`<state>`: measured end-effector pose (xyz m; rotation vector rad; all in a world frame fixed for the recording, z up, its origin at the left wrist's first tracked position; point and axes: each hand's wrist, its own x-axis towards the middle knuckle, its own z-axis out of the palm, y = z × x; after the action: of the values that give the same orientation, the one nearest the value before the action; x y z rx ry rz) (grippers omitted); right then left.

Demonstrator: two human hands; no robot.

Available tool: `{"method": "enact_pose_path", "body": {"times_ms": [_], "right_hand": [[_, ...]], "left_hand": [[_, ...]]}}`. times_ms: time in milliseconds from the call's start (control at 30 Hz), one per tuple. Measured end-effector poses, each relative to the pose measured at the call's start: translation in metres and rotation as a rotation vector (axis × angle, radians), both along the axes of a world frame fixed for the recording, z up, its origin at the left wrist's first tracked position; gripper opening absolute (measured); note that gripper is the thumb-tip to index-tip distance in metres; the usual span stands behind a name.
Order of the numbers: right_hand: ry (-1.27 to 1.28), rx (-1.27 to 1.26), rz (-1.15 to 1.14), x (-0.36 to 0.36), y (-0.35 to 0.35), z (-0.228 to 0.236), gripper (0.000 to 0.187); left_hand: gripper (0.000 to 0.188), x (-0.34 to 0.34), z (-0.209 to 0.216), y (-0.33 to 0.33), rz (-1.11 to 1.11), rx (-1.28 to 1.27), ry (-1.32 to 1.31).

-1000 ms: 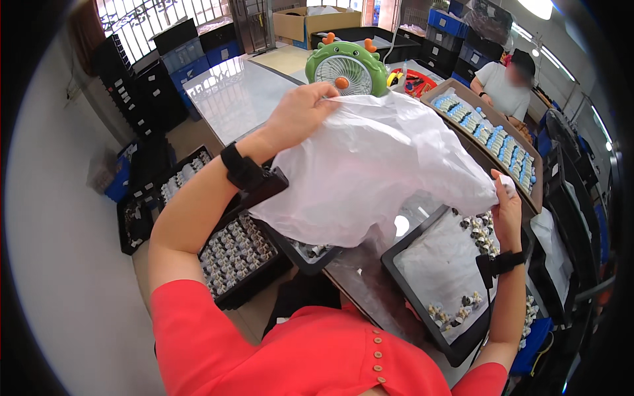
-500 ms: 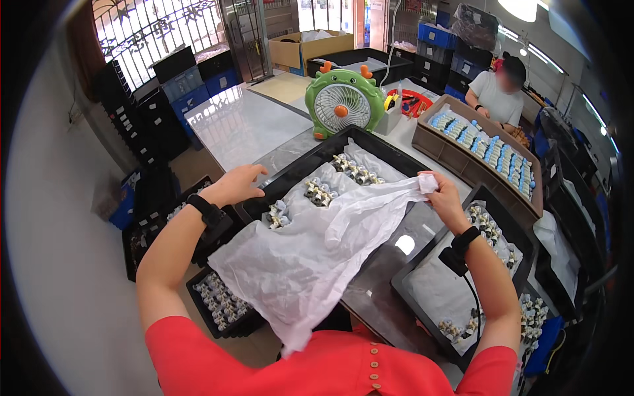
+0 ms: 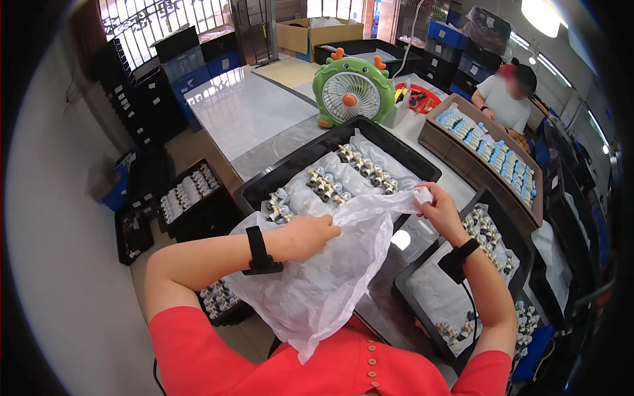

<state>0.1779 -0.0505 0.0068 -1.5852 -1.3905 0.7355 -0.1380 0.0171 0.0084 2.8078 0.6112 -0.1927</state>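
My right hand [image 3: 436, 210] pinches one corner of a thin white paper sheet [image 3: 343, 277], drawn out toward the right and hanging down in front of me. My left hand [image 3: 307, 236] is curled closed against the sheet near its upper edge, with the fingertips hidden. Behind the sheet is a black tray [image 3: 290, 165] lined with white paper. Rows of small white, black and gold parts [image 3: 366, 165] lie in it, and more [image 3: 281, 206] sit at its left end. The sheet covers the tray's near side.
On the right stand another lined black tray [image 3: 422, 290] and a brown crate [image 3: 485, 148] of blue-topped parts. A green fan [image 3: 350, 92] and a red basket [image 3: 422, 99] are behind. More parts trays [image 3: 191, 195] are stacked at the left. A person [image 3: 505, 99] sits at the far right.
My left hand has moved right and nearer, from the tray's left rim onto the sheet, and its fingers have curled. My right hand still holds the corner. The view has shifted slightly.
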Motion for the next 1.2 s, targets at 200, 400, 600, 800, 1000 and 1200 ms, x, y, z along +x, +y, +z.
{"method": "enact_pose_path", "body": {"times_ms": [200, 400, 600, 800, 1000, 1200], "right_hand": [[-0.412, 0.092, 0.126, -0.008, -0.022, 0.002, 0.024], [-0.263, 0.137, 0.335, -0.050, -0.050, 0.015, 0.017], [-0.111, 0.240, 0.447, -0.089, -0.053, 0.026, 0.021], [0.081, 0.190, 0.191, -0.083, -0.024, 0.050, 0.015], [0.106, 0.257, 0.171, -0.086, -0.015, 0.081, 0.014], [-0.243, 0.364, 0.208, -0.094, -0.030, 0.078, 0.015]], "left_hand": [[0.013, -0.013, 0.010, 0.009, 0.271, -0.286, -0.466], [0.012, -0.057, 0.069, 0.028, 0.825, -1.065, -0.994], [0.020, -0.110, 0.087, 0.041, 0.782, -0.851, -1.015], [0.044, -0.112, 0.124, 0.022, 0.506, -0.478, -0.819], [0.011, -0.127, 0.142, 0.031, 0.664, -0.282, -0.730], [0.097, -0.050, 0.135, -0.081, 0.280, -0.792, -0.553]]}}
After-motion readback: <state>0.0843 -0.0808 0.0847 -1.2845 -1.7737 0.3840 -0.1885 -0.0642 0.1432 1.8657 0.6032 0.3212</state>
